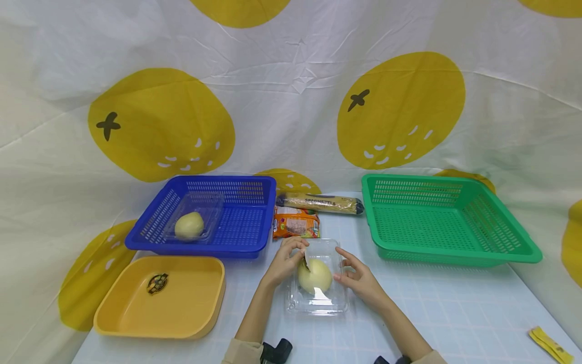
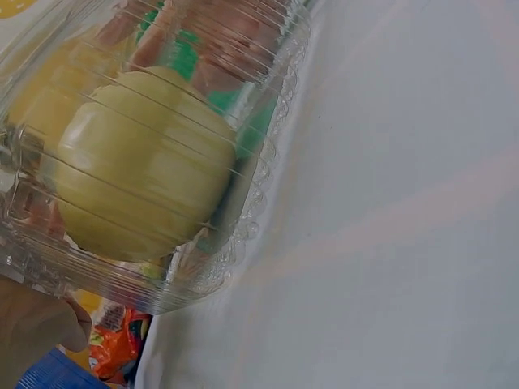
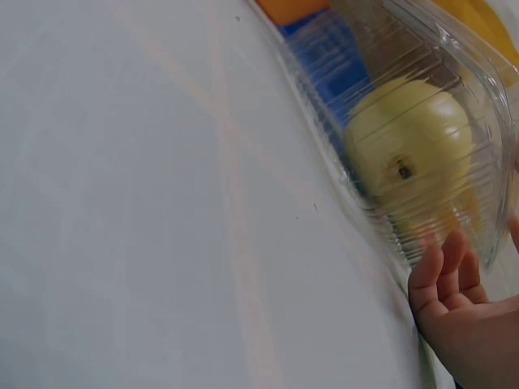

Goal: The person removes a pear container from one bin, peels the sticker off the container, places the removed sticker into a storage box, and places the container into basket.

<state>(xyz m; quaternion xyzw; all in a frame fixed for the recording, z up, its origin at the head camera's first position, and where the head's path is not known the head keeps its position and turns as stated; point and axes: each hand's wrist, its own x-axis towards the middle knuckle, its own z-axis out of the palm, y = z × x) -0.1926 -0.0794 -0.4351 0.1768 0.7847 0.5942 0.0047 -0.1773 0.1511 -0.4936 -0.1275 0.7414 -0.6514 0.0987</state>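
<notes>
A clear plastic clamshell box (image 1: pixel 318 305) stands on the table between my hands, with a pale yellow, pear-like fruit (image 1: pixel 314 277) inside it. My left hand (image 1: pixel 285 262) is at the box's upper left and pinches a small dark-and-white label (image 1: pixel 306 261) over the lid. On the other side, my right hand (image 1: pixel 361 282) touches the box's right edge with thumb and forefinger. The right wrist view shows its other fingers (image 3: pixel 450 267) loosely bent beside the box wall. The fruit's dark end (image 3: pixel 405 168) also shows there. In the left wrist view the label cannot be made out.
A blue basket (image 1: pixel 245 248) at back left holds another boxed fruit (image 1: pixel 189 226). In front of it is a yellow basin (image 1: pixel 182 313) with a round label (image 1: pixel 157 284). An orange packet (image 1: pixel 296 225), spaghetti (image 1: pixel 325 203), green basket (image 1: pixel 454 257) and yellow wrapper (image 1: pixel 551 345) also lie around.
</notes>
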